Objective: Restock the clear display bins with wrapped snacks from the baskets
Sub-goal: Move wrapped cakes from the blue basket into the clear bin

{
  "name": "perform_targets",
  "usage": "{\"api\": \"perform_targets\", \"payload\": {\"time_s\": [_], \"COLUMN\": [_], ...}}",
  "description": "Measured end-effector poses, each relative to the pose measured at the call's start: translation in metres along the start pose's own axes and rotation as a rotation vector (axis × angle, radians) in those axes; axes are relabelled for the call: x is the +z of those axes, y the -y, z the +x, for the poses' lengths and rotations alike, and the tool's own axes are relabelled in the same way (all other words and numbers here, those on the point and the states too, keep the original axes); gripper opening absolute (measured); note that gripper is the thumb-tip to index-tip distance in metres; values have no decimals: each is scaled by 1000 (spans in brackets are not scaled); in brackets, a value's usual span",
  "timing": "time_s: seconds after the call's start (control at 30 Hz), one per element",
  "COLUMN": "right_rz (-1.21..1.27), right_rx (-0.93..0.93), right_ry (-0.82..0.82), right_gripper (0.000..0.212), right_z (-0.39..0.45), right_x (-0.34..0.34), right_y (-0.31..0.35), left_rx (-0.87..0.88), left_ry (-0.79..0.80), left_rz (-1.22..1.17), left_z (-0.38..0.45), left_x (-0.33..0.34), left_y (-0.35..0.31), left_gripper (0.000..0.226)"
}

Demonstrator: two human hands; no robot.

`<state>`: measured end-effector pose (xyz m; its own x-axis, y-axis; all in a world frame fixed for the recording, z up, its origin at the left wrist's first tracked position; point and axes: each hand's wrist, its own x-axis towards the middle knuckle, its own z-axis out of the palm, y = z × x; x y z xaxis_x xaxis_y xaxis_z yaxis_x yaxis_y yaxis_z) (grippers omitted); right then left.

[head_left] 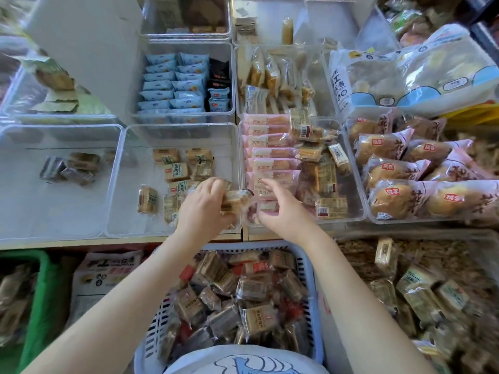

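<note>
My left hand (205,204) grips a wrapped brown snack (235,201) over the front right corner of a clear bin (118,184) that holds several tan wrapped snacks (176,171). Just to the right, my right hand (278,206) hovers with loosely curled fingers over the front of the neighbouring clear bin (359,211), which holds pink packets (266,155) and tan packets. It holds nothing that I can see. Below my arms, a blue-white plastic basket (310,279) is full of brown wrapped snacks (243,292).
A nearly empty clear bin (54,220) at the left holds a few dark packets. Blue packets (172,85) fill a bin behind. Bread buns in pink wrappers (405,171) lie at the right. A green basket (46,292) stands at lower left, loose snacks (421,290) at lower right.
</note>
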<state>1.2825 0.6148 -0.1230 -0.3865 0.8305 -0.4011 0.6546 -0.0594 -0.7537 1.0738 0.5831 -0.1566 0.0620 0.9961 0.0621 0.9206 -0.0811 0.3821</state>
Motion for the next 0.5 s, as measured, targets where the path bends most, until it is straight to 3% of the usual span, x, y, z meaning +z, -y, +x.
{"api": "perform_targets", "payload": {"time_s": [0.27, 0.4, 0.5], "right_rz": [-287, -334, -224], "right_rx": [162, 125, 79], "right_ry": [89, 75, -111], "right_gripper": [56, 49, 38], "right_z": [4, 0, 5], "right_x": [35, 39, 32], "right_y": [-19, -22, -35], "left_rx": [-272, -263, -286], "left_ry": [12, 346, 402], "left_rz": [77, 145, 132], "left_z": [14, 12, 9], "left_x": [9, 32, 43], "left_y": [51, 50, 47], "left_gripper": [37, 74, 81]}}
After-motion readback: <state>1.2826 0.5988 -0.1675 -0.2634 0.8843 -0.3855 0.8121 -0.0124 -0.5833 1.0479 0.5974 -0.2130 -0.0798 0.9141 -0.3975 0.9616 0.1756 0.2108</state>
